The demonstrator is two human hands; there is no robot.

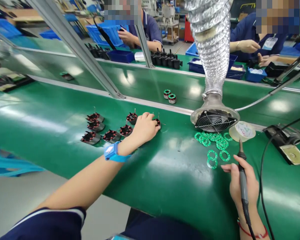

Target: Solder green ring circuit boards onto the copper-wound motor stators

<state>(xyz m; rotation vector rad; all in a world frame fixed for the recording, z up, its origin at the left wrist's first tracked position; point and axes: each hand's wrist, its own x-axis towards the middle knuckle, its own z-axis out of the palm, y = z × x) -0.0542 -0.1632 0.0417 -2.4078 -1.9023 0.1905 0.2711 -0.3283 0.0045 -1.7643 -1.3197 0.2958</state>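
Observation:
My left hand, with a blue wrist strap on its wrist, is closed around a motor stator; the hand partly hides it. Several more motor stators, dark with copper-red windings and upright pins, stand on the green bench left of that hand. A soldering iron lies in the grip of my right hand, its tip pointing away from me. Beyond the right hand's fingers, ring-shaped green circuit boards lie loose and in a heap.
A fume extraction hood on a silver duct hangs above the circuit boards. Beside it are a round pale container and an iron stand with a yellow sponge. A slanted metal post rises behind the stators. Co-workers sit opposite.

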